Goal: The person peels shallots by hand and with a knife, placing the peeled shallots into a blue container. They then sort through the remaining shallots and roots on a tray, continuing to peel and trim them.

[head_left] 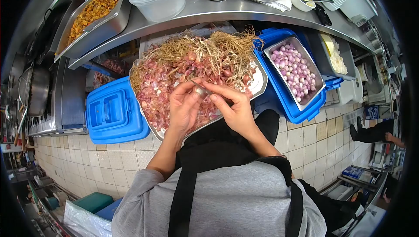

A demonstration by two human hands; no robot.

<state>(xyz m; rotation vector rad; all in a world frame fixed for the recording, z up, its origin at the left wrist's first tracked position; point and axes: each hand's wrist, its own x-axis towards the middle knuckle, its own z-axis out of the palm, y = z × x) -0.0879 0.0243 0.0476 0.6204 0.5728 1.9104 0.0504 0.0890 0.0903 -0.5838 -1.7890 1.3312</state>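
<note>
Purple-white shallots (293, 70), pink skins (153, 89), straw-yellow roots (233, 44), blue lid (117, 111); the half-hidden bulb (199, 91) seems whitish.

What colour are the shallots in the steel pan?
Those shallots: purple and white, best in the head view.

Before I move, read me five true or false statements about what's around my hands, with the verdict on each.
1. Your left hand and right hand are over the large metal tray. True.
2. Your hands are far apart. False: their fingertips come together at a small pale piece.
3. The clear round tub stands on the steel shelf. True.
4. The peeled shallots are loose on the floor. False: they fill a metal pan resting on blue plastic.
5. Your apron is bright red. False: it is black.
</note>
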